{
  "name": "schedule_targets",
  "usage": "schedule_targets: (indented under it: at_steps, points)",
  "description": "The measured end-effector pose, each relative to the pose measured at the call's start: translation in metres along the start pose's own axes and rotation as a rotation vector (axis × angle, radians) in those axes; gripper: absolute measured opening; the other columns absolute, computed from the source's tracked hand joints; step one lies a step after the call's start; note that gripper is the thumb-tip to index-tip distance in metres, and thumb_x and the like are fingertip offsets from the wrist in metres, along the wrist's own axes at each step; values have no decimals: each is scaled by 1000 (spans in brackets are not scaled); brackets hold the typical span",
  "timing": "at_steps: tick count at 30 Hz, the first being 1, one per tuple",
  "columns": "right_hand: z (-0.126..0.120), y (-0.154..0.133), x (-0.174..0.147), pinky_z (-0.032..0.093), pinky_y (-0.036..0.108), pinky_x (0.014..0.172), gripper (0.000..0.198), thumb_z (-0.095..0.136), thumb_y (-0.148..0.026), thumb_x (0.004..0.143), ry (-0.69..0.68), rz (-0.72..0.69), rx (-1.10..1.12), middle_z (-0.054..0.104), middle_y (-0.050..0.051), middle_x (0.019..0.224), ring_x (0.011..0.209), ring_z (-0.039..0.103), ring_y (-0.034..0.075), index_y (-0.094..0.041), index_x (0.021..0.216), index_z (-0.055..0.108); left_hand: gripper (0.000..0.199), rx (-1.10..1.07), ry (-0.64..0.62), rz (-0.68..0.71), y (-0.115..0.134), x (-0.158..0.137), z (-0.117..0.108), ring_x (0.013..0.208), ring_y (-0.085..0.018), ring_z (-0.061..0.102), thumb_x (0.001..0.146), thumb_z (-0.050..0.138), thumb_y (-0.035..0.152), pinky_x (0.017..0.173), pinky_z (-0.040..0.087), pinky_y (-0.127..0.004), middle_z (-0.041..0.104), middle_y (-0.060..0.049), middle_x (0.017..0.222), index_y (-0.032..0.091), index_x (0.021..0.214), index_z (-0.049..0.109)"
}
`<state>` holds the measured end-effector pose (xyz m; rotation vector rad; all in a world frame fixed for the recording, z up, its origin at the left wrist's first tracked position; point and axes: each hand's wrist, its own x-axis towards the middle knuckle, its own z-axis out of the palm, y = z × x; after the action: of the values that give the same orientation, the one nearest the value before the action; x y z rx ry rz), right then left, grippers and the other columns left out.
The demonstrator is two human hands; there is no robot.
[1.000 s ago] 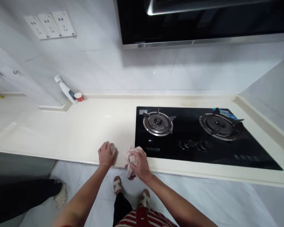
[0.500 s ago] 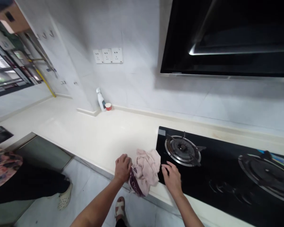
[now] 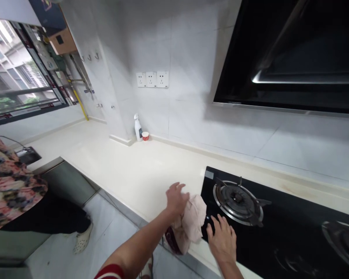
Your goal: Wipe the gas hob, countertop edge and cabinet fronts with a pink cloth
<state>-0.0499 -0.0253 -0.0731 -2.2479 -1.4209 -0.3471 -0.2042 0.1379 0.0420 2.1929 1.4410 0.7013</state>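
A crumpled pale pink cloth (image 3: 194, 217) with a dark purple patch lies at the counter's front edge, beside the black gas stove (image 3: 267, 236). Part of it hangs over the edge. My left hand (image 3: 176, 200) is at the cloth's upper left side, fingers stretched out and apart; its wrist covers some of the fabric. I cannot tell how firmly it touches the cloth. On the stove's front left corner, just right of the cloth, my right hand (image 3: 223, 236) is spread with nothing in it.
A white spray bottle (image 3: 138, 128) and a small red-and-white cup (image 3: 145, 136) stand against the wall. The near burner (image 3: 235, 199) has raised metal supports. A black range hood (image 3: 291, 58) overhangs the stove. Another person in a floral top (image 3: 13, 182) stands at left.
My left hand has moved from the cloth's left side up to its upper side, and its fingers have spread. My right hand stays beside the cloth, fingers wider. The view has shifted left.
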Motion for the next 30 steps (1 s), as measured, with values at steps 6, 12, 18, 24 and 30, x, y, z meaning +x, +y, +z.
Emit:
schedule_targets:
  at_steps: [6,12,18,24,30]
  points:
    - [-4,2,-1,31,50,112,49,31,-37,98,18,-31,7,58,17,139,136,45,29,-13,121,67,48,228,-195,255,20,-61,38,140,-36,37,87,60,50,113,26,-64,52,-10,145,29,130,60]
    - [-6,2,-2,31,50,112,49,31,-37,98,37,-37,1,59,17,137,136,45,30,-12,121,66,51,274,-214,439,-21,-127,12,135,-34,41,85,59,58,112,25,-59,51,-6,146,34,129,58]
    - [-6,4,-3,31,51,111,50,30,-39,97,23,-31,30,59,17,136,136,44,31,-12,122,65,52,315,-185,570,-78,-112,-33,130,-32,47,81,62,58,110,27,-52,57,-7,139,32,125,63]
    - [-12,0,-1,32,51,110,49,31,-38,97,19,-19,41,59,18,135,135,45,31,-12,121,65,44,429,-117,41,-156,-54,-109,135,-31,44,81,66,43,116,24,-53,57,-9,139,32,124,68]
    - [-14,-2,0,31,51,109,47,32,-35,96,27,-23,43,60,18,133,134,45,32,-11,120,65,68,243,273,-723,-183,-29,-142,153,-40,8,82,64,59,119,9,-65,16,-8,167,35,144,50]
